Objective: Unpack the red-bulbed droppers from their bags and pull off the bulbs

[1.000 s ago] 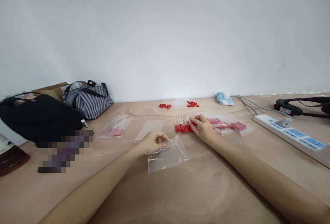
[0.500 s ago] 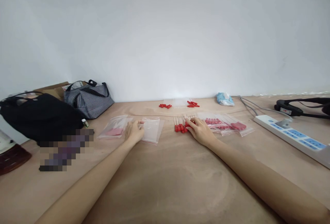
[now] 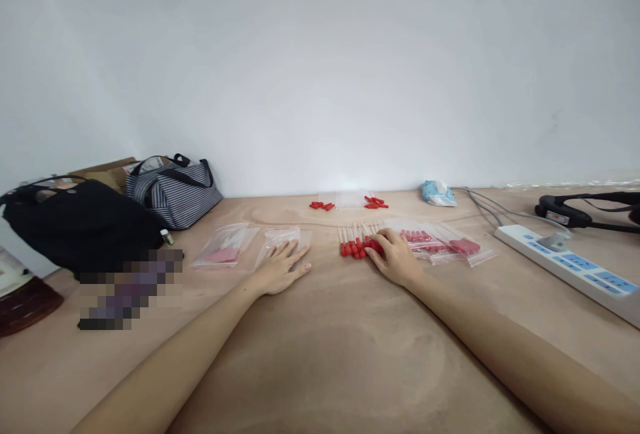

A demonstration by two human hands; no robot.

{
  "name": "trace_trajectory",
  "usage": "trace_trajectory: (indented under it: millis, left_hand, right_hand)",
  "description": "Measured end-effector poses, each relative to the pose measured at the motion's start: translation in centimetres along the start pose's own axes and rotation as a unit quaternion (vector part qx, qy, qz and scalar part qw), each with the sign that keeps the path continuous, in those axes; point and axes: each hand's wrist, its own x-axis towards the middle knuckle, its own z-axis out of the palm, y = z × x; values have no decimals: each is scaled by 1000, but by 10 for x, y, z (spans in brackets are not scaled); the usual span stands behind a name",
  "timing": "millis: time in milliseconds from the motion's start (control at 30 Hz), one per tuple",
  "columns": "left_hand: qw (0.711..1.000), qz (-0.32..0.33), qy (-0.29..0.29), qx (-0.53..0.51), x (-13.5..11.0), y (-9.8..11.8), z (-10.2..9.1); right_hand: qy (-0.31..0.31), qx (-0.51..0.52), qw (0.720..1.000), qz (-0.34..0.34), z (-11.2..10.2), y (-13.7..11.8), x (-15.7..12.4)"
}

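My left hand [image 3: 280, 271] lies with spread fingers on a clear zip bag [image 3: 283, 234], pressing it to the table. Another clear bag with a pink patch [image 3: 223, 255] lies to its left. Across from it, my right hand [image 3: 395, 257] curls its fingers over the right end of a row of droppers [image 3: 354, 247], thin pale stems with red bulbs. The pieces under its fingertips are partly hidden. Right beside this hand are clear bags holding red-bulbed pieces [image 3: 417, 237] and a bag with a pink-red patch [image 3: 465, 246].
Small red pieces [image 3: 321, 206] and a clear bag lie near the wall. A tissue pack [image 3: 438, 193], power strip [image 3: 565, 261] and black strapped device [image 3: 565, 211] are on the right. A striped bag [image 3: 183, 194], black bag [image 3: 85, 227] and small bottle [image 3: 167, 237] stand left.
My left hand has moved slightly right and towards me, its fingers spreading flat over the zip bag, which has shifted left. My right hand has moved slightly right along the droppers.
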Motion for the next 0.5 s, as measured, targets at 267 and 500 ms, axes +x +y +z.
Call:
trace_trajectory:
  millis: [267, 500]
  left_hand:
    - [989, -44, 141, 16, 5, -9, -18]
    - [924, -301, 236, 9, 0, -81, -38]
  right_hand:
    - [39, -123, 991, 37, -4, -4, -1]
    - [45, -113, 992, 30, -6, -5, -1]
